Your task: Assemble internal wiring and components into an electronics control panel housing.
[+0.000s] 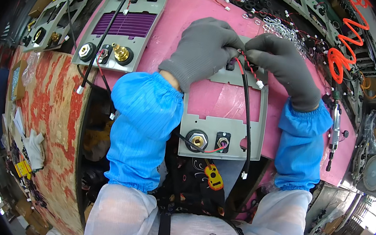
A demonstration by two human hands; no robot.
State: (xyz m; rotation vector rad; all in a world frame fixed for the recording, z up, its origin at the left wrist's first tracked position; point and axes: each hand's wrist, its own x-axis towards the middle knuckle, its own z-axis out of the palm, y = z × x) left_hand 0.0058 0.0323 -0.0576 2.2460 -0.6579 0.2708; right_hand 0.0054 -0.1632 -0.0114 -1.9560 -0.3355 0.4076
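Over the upper end of the grey panel (212, 123) on the pink worktop (174, 25), the twisted red-and-black wire (250, 69) was apparently pinched by the left hand (205, 51) and right hand (283, 63), wiring seemingly being connected, steady fingertip alignment being judged necessary next.

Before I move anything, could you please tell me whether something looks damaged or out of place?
The wooden surface at left looks worn, its red coating patchy. Metal rings and black rings lie loose along the far edge of the pink surface, looking untidy. The grey panel below the left hand and right hand looks undamaged.
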